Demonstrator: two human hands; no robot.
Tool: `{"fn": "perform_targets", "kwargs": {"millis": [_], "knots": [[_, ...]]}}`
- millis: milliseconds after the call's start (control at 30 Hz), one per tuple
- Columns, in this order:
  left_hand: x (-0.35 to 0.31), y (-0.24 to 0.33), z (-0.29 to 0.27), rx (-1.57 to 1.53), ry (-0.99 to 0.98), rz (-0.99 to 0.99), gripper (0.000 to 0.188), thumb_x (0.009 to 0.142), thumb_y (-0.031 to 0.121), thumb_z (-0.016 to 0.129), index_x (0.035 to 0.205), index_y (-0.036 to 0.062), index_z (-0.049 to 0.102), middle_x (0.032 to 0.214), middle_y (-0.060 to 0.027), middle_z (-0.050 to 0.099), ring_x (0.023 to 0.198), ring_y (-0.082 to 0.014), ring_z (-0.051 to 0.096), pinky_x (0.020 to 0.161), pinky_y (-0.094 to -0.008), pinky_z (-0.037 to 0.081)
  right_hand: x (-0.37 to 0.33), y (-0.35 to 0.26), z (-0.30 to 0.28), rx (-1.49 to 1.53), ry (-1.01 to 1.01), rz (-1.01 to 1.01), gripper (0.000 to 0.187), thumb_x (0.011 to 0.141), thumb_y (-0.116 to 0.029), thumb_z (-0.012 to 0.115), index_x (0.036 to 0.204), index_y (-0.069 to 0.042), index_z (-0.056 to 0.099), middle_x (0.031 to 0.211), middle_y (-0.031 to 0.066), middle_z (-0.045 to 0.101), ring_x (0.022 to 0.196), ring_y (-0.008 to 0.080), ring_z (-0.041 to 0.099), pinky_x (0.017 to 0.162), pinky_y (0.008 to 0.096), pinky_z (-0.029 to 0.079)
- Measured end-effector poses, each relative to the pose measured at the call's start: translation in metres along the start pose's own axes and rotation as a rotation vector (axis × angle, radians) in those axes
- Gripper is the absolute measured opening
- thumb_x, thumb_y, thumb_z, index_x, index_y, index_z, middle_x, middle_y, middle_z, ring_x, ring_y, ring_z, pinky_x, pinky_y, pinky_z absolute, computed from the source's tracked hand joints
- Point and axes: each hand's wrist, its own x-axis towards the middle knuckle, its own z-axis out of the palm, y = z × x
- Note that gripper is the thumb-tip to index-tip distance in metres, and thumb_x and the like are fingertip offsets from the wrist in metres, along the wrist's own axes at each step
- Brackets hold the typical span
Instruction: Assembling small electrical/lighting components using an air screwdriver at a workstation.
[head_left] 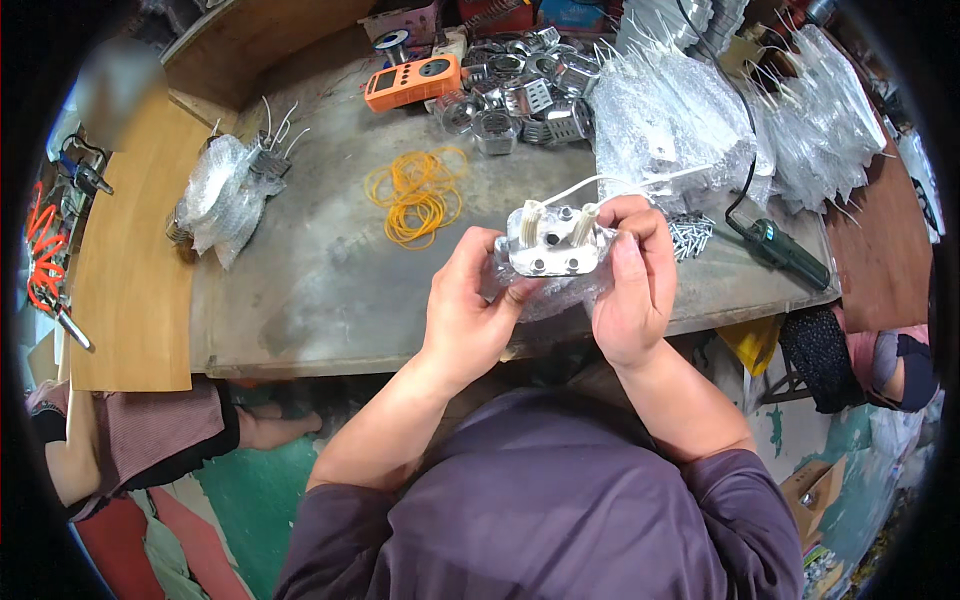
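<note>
Between my two hands, over the near part of the workbench, is a silvery metal wired part [552,256] with round holes in its end plate. Two white wires [578,187] rise from it, each with a pale braided sleeve at its base. Bubble wrap [560,298] surrounds its lower body. My left hand [465,312] grips the left side, thumb at the lower edge. On the other side my right hand [637,285] is closed round the part and its wrap, thumb upright along it. The part's underside is hidden by the wrap and my fingers.
Yellow rubber bands [418,200] lie mid-bench, below an orange multimeter [412,82] and metal housings [520,85]. Bubble-wrapped parts stand left [225,195] and right [660,115]. Screws [690,236] and a dark green corded tool [780,252] lie right. People sit at both sides.
</note>
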Motion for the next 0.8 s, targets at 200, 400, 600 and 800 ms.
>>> {"fn": "perform_targets", "kwargs": {"millis": [200,400,600,800], "knots": [[-0.002,-0.007,-0.003,-0.026,0.048,0.017,0.029,0.087,0.014,0.072,0.102,0.0011,0.051,0.085,-0.0058,0.06,0.08,-0.0105,0.056,0.073,-0.0263,0.047,-0.001,0.009,-0.007,0.07,0.037,0.149,0.008,0.096,-0.007,0.04,0.089,-0.007,0.041,0.105,0.0082,0.054,0.078,0.0081,0.039,0.077,0.0244,0.034],[-0.007,-0.009,0.002,-0.158,0.113,-0.034,0.032,0.09,0.013,0.067,0.109,0.0003,0.046,0.102,-0.0074,0.057,0.095,-0.0126,0.052,0.085,-0.0286,0.044,-0.02,0.004,-0.002,-0.105,-0.071,0.315,0.029,0.094,-0.007,0.056,0.121,-0.005,0.046,0.107,0.0032,0.054,0.098,0.0117,0.049,0.092,0.0269,0.041],[-0.024,-0.002,-0.007,-0.343,-0.073,-0.087,0.07,0.089,0.01,0.062,0.142,-0.0047,0.018,0.143,-0.0203,0.028,0.135,-0.0271,0.031,0.111,-0.0426,0.028,0.04,0.008,-0.047,-0.147,-0.341,0.454,0.023,0.091,-0.005,0.062,0.113,0.002,0.063,0.104,0.0045,0.067,0.094,0.0104,0.058,0.085,0.0258,0.046],[-0.012,0.008,-0.041,0.771,-0.209,0.56,0.082,0.076,0.03,0.076,0.142,0.0058,0.032,0.128,-0.0141,0.049,0.118,-0.0296,0.048,0.11,-0.0486,0.025,0.071,0.023,-0.056,-0.335,-0.972,0.748,0.02,0.093,-0.009,0.059,0.107,0.003,0.065,0.095,0.0025,0.067,0.091,0.0077,0.057,0.082,0.026,0.047]]}}
